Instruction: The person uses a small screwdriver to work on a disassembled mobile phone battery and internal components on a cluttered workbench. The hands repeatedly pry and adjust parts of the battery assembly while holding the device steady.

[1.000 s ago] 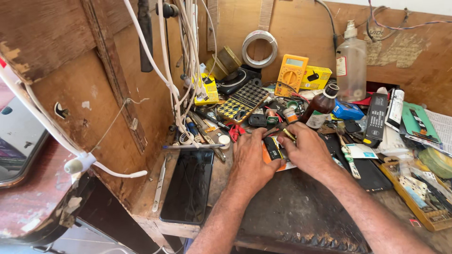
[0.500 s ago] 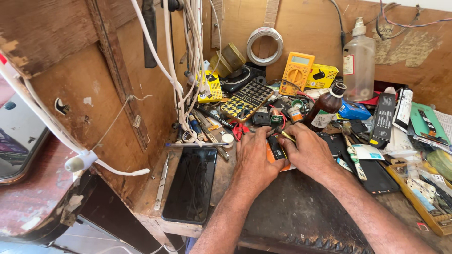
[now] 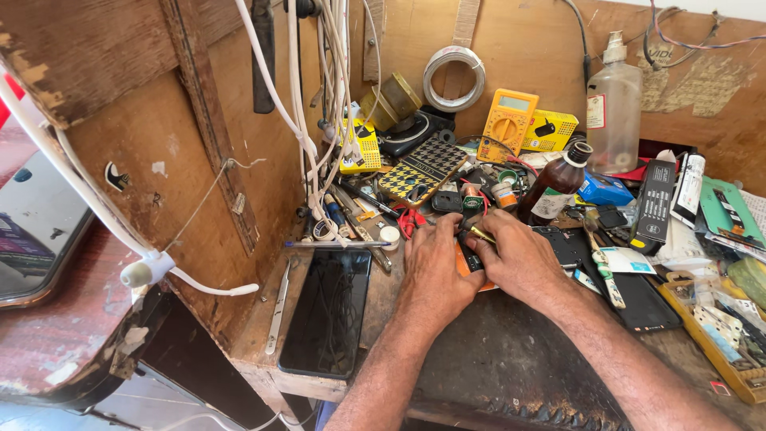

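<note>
Both hands met near the middle of the cluttered bench (image 3: 511, 375). The left hand (image 3: 435, 267) lay palm down, fingers curled over a small orange-edged device (image 3: 467, 263), pressing it against the dark mat. The right hand (image 3: 519, 259) closed around the same device from the other side, and a thin yellow-tipped tool (image 3: 479, 234) stuck out between its fingers; how firmly it was pinched could not be told. The device sat between the two hands, mostly hidden by them. Just left of the left hand a black phone (image 3: 329, 311) lay face up, with a pair of tweezers (image 3: 278, 307) beside it. Behind the hands stood a brown bottle (image 3: 556, 185), a yellow multimeter (image 3: 508, 124) and a clear spray bottle (image 3: 613, 108). White cables (image 3: 319, 120) hung down the wooden wall.
</note>
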